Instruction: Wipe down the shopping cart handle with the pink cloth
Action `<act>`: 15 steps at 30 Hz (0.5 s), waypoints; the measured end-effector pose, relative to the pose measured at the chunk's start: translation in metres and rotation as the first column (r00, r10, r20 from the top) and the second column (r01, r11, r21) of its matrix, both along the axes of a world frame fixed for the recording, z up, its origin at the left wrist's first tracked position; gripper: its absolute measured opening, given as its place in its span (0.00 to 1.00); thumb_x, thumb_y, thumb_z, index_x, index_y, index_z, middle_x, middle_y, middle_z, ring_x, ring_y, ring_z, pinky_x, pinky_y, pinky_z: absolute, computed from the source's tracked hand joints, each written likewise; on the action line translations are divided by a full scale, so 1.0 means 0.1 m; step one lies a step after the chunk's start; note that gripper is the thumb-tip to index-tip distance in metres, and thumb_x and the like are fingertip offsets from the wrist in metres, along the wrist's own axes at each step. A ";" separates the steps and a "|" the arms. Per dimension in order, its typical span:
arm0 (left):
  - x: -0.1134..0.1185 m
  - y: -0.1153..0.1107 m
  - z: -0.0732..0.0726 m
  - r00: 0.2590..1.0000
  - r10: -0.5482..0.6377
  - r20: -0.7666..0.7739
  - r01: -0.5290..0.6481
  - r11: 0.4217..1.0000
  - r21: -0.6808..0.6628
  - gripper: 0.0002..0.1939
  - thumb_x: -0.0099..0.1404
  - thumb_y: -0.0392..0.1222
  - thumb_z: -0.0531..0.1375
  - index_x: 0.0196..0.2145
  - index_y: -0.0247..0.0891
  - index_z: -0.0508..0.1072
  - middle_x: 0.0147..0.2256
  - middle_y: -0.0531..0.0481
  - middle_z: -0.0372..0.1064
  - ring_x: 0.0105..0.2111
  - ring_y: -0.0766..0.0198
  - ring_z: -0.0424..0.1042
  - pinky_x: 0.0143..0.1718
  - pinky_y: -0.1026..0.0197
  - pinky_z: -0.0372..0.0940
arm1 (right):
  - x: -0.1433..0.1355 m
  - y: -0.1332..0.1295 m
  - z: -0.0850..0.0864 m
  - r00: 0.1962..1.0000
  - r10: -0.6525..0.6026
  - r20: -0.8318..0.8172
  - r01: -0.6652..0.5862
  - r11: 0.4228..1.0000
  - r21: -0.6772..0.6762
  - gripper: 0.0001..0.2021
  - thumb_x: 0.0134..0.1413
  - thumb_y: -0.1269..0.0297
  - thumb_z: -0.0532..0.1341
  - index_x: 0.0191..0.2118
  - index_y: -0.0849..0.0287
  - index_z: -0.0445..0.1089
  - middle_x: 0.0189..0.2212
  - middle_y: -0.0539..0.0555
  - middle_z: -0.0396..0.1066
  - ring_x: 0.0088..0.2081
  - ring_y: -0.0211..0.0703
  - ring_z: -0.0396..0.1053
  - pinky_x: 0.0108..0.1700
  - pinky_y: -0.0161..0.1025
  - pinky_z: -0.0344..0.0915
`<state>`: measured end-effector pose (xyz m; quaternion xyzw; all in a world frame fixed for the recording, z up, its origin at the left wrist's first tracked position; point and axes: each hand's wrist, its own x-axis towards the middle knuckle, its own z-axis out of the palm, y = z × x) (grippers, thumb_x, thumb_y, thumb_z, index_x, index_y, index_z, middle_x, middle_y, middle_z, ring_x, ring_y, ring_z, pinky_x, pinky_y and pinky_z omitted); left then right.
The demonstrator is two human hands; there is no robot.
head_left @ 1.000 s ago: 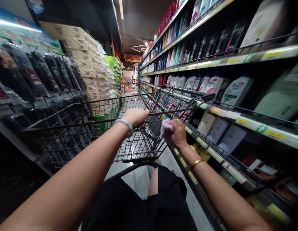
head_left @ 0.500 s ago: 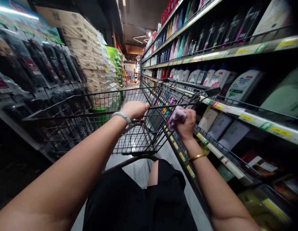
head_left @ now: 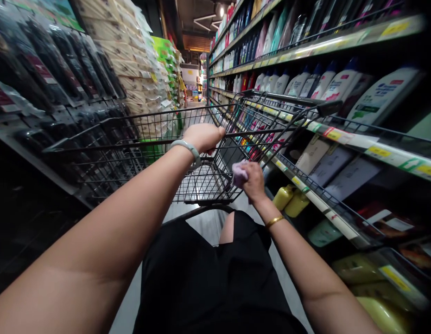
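A black wire shopping cart (head_left: pixel 160 144) stands in front of my body. My left hand (head_left: pixel 204 136), with a pale bangle at the wrist, is closed around the cart's dark top bar near its middle. Lower and to the right, my right hand (head_left: pixel 253 180) is closed on a bunched purple cloth (head_left: pixel 239 174), beside the cart's right side. A gold bracelet is on that wrist. The bottom of the cart shows bare wire mesh.
Shelves (head_left: pixel 326 44) of bottles run close along the right side of the aisle. Packaged dark goods hang on the left, beside tall stacks of beige packs (head_left: pixel 132 69). The aisle floor (head_left: pixel 198 111) continues ahead.
My right hand has moved down and left with the cloth. The cart and my left hand appear higher and slightly right in view. More yellow bottles show on the low right shelf.
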<state>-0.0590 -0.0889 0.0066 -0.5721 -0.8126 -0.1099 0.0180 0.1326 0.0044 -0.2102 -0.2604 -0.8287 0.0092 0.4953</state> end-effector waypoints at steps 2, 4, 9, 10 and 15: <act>-0.01 0.01 -0.01 1.000 0.004 0.002 -0.004 1.000 0.009 0.34 0.75 0.54 0.43 0.27 0.38 0.82 0.25 0.40 0.74 0.33 0.52 0.74 0.45 0.52 0.64 | -0.06 0.07 0.12 0.987 -0.090 -0.130 0.094 0.995 0.025 0.15 0.60 0.69 0.62 0.52 0.56 0.77 0.49 0.61 0.70 0.54 0.55 0.68 0.59 0.51 0.68; -0.02 0.02 -0.02 1.000 -0.002 0.005 0.002 1.000 0.013 0.35 0.76 0.55 0.42 0.28 0.37 0.82 0.25 0.40 0.73 0.34 0.52 0.74 0.46 0.53 0.64 | -0.13 0.04 0.12 0.983 -0.141 -0.118 0.148 0.988 0.044 0.15 0.61 0.67 0.63 0.52 0.54 0.77 0.50 0.61 0.70 0.54 0.56 0.68 0.58 0.53 0.68; -0.02 0.02 -0.02 1.000 -0.010 -0.014 0.010 1.000 0.018 0.36 0.76 0.55 0.42 0.25 0.36 0.81 0.23 0.40 0.72 0.33 0.52 0.75 0.45 0.52 0.64 | -0.15 -0.21 -0.23 0.877 0.084 0.474 -0.178 0.972 0.156 0.13 0.64 0.67 0.65 0.52 0.50 0.79 0.51 0.59 0.74 0.49 0.51 0.69 0.50 0.46 0.67; -0.02 0.02 -0.02 1.000 -0.013 -0.018 0.014 1.000 0.021 0.36 0.76 0.54 0.43 0.24 0.37 0.81 0.23 0.40 0.72 0.33 0.52 0.75 0.45 0.52 0.65 | -0.13 -0.23 -0.25 0.811 0.130 0.570 -0.266 0.950 0.162 0.12 0.66 0.68 0.65 0.52 0.48 0.79 0.51 0.57 0.76 0.49 0.49 0.69 0.49 0.45 0.66; -0.04 0.04 -0.02 0.998 -0.045 -0.037 0.048 0.995 0.083 0.32 0.74 0.55 0.47 0.21 0.38 0.78 0.20 0.40 0.71 0.32 0.50 0.76 0.44 0.52 0.66 | -0.13 -0.21 -0.06 0.887 0.041 0.459 -0.117 0.984 0.137 0.12 0.67 0.67 0.65 0.52 0.47 0.80 0.53 0.57 0.76 0.51 0.50 0.69 0.52 0.45 0.66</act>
